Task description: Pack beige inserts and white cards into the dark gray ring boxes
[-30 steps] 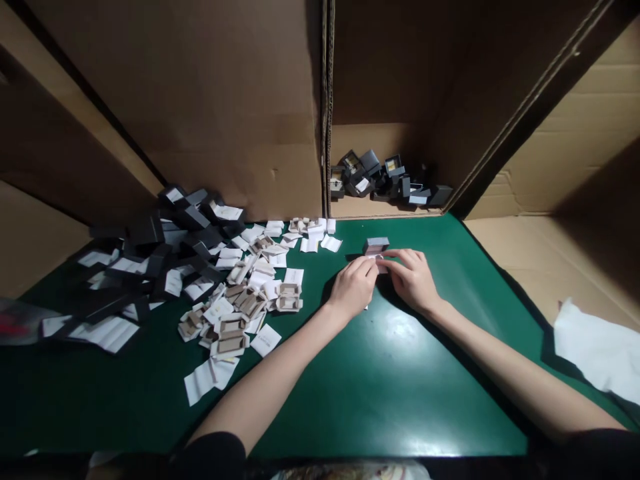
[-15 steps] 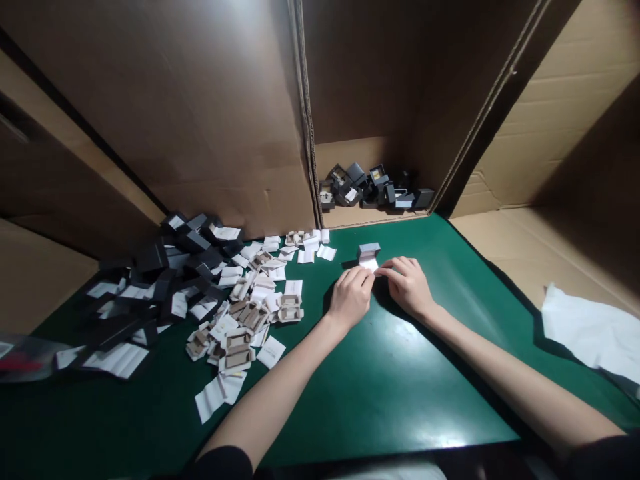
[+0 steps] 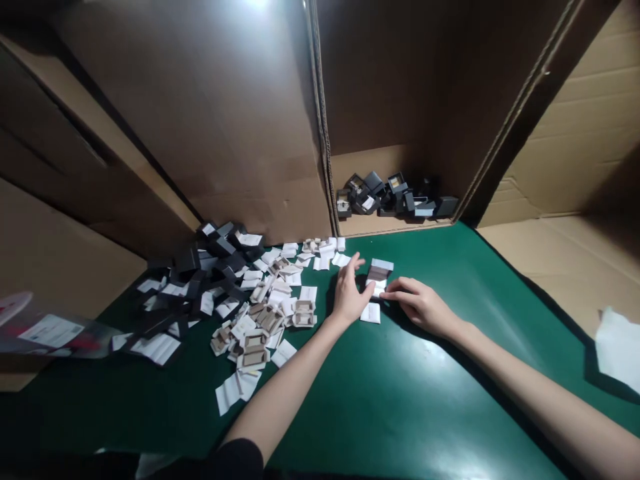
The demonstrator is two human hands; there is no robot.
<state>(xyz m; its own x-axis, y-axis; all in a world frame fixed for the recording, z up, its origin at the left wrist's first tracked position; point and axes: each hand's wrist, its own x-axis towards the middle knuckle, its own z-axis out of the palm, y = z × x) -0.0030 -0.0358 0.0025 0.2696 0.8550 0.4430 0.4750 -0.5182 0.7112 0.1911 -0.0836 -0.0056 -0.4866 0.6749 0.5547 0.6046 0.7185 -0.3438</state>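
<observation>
A small grey box (image 3: 381, 269) with a white interior stands on the green table, its hinged lid raised. My left hand (image 3: 351, 291) is at its left side, fingers spread, the thumb tip at the box's white inside. From the right, my right hand (image 3: 419, 304) has thumb and fingers pinched at the front edge of the box; what lies exactly between the fingertips is too small to make out. Just in front of the box, a white folded paper slip (image 3: 371, 313) lies flat on the table.
White paper slips and small cardboard inserts (image 3: 253, 351) are heaped left of my hands, with black boxes (image 3: 186, 283) beyond. More black boxes (image 3: 395, 197) sit in a cardboard compartment (image 3: 400, 229). A clear plastic container (image 3: 55, 335) is far left, white sheet (image 3: 620, 348) far right.
My left hand has opened its fingers and shifted back from the box front. The white slip in front of the box now shows. My right hand stays by the box; the view has swung slightly left.
</observation>
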